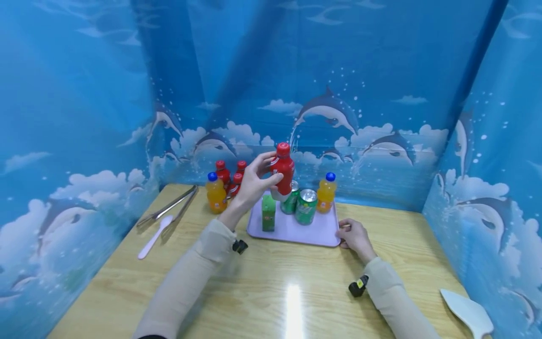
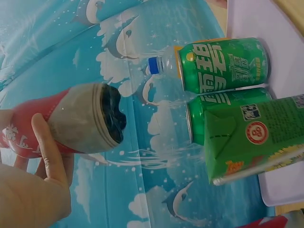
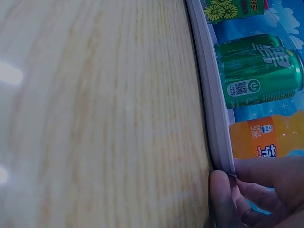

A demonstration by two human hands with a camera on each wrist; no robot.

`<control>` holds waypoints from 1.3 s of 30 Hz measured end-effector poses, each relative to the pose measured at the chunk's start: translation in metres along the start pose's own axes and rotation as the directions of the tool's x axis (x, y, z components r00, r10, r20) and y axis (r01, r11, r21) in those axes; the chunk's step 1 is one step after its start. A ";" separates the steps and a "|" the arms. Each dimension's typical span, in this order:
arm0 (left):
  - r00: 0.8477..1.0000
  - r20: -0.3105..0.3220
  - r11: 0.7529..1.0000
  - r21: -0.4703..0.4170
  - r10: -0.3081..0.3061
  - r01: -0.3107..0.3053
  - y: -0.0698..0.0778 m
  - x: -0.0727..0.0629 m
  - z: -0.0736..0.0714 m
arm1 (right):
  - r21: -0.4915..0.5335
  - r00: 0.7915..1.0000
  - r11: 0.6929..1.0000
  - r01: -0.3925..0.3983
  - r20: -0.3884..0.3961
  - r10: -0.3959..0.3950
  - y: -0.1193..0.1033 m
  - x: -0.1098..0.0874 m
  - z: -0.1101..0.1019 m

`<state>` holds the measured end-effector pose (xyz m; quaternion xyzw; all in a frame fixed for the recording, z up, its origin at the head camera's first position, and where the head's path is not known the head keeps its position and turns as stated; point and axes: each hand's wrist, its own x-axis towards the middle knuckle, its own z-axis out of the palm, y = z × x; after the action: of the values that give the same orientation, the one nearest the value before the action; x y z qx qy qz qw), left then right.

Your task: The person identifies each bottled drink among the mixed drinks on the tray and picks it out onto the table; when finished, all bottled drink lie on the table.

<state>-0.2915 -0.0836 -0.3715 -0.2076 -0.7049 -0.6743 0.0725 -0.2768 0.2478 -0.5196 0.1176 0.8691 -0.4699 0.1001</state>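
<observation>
In the head view my left hand [image 1: 253, 182] grips a red-capped drink bottle [image 1: 285, 170], held upright above the lilac tray [image 1: 292, 234]. The left wrist view shows the bottle's dark base [image 2: 113, 114] apart from the cans, with fingers wrapped round the red label. My right hand [image 1: 357, 239] pinches the tray's front right corner between thumb and fingers. Standing on the tray are a green drink carton [image 1: 268, 215], two green soda cans [image 1: 306, 208] and a blue-capped orange soda bottle [image 1: 326, 192]. The held bottle partly hides the rear can.
Left of the tray, another orange soda bottle [image 1: 216, 194] stands by several red bottles [image 1: 222, 172]. Metal tongs [image 1: 171, 207] and a pale pink spoon [image 1: 154, 238] lie farther left. A white spatula [image 1: 467, 310] lies at the right front. Blue dolphin-print curtains [image 1: 262, 94] enclose the wooden table.
</observation>
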 end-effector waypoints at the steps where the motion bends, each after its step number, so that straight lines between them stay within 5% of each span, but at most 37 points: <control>1: 1.000 0.002 1.000 0.001 -0.008 0.008 0.001 -0.003 -0.002 | 0.002 1.000 1.000 0.002 0.001 -0.002 0.000 0.000 0.000; 15: 0.995 0.081 0.997 -0.036 -0.062 0.065 -0.001 -0.028 -0.048 | -0.004 1.000 1.000 -0.007 0.016 0.008 -0.001 -0.001 0.000; 25: 0.990 0.012 0.990 0.010 -0.139 0.139 -0.018 -0.048 -0.092 | -0.001 1.000 1.000 0.002 0.028 -0.002 -0.002 0.000 -0.003; 33: 0.963 -0.049 0.961 0.067 -0.265 0.268 -0.038 -0.069 -0.119 | -0.003 1.000 1.000 0.014 0.023 -0.014 -0.001 -0.001 -0.003; 39: 0.963 -0.101 0.967 0.036 -0.248 0.253 -0.050 -0.083 -0.129 | -0.002 1.000 1.000 0.017 0.027 -0.017 -0.001 -0.002 -0.002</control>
<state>-0.2588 -0.2266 -0.4387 -0.0825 -0.7373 -0.6701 0.0254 -0.2752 0.2487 -0.5165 0.1040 0.8693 -0.4711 0.1080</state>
